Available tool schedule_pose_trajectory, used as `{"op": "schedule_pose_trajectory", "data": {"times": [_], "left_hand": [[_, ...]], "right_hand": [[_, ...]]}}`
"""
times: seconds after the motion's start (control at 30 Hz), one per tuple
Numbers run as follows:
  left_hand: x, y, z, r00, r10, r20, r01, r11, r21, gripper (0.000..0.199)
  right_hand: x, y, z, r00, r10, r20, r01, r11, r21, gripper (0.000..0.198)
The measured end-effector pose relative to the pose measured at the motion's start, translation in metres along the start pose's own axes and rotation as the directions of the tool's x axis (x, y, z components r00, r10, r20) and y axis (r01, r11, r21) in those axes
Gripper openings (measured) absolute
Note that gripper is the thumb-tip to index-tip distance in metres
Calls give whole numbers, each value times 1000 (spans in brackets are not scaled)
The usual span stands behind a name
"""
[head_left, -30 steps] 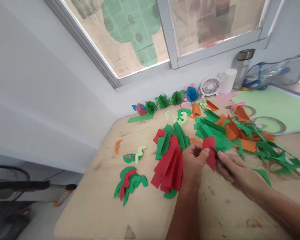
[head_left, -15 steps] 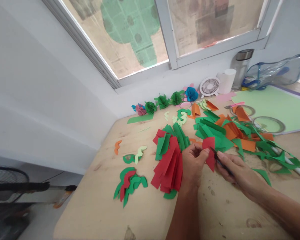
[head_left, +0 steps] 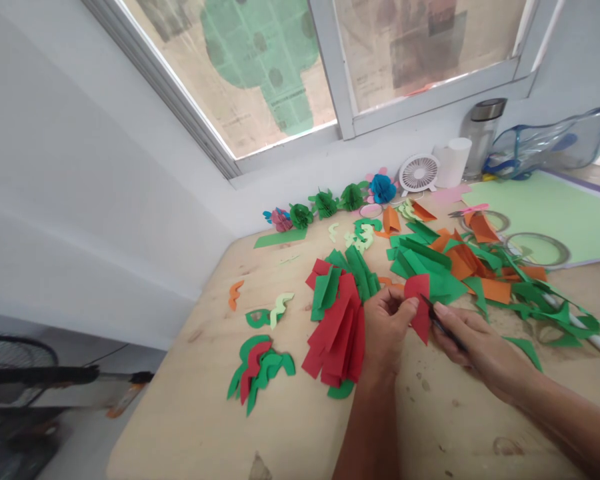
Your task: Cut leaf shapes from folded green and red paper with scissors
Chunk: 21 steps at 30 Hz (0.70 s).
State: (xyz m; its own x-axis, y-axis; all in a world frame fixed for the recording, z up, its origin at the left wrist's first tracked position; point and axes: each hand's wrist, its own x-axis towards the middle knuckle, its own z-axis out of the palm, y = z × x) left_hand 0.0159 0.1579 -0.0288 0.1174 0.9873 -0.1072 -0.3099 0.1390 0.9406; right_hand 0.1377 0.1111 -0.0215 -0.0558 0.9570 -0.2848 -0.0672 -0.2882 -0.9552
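Pinched between the thumb and fingers of my left hand [head_left: 387, 320] is a piece of red paper [head_left: 421, 327], its top edge curved. My right hand [head_left: 473, 340] is closed round dark scissors [head_left: 447, 328], their blades against the right side of the red paper; the handles are mostly hidden by my fingers. Just left of my left hand lies a pile of red paper strips [head_left: 335, 340] with green folded pieces [head_left: 357, 273] behind. Further left are wavy green cut-outs [head_left: 273, 365] with a red cut-out [head_left: 254, 367] on top.
Green and orange paper scraps [head_left: 463, 260] spread over the table's right side, near tape rolls [head_left: 537, 248] and a light green sheet [head_left: 575, 207]. Along the wall stand paper flowers [head_left: 325, 203], a small white fan [head_left: 419, 175] and a glass bottle [head_left: 483, 143]. The table's left edge drops off.
Almost nothing differs. Both hands, the red paper and the scissors keep nearly the same position, with only a very slight shift of the view.
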Motion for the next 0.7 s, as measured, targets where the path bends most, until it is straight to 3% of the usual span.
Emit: {"op": "schedule_pose_trajectory", "data": {"times": [0.7], "left_hand": [[-2, 3, 0, 999, -29, 18, 30, 1000, -8, 22]], "right_hand": [[0, 1, 0, 1000, -2, 6, 2, 1000, 11, 52]]}}
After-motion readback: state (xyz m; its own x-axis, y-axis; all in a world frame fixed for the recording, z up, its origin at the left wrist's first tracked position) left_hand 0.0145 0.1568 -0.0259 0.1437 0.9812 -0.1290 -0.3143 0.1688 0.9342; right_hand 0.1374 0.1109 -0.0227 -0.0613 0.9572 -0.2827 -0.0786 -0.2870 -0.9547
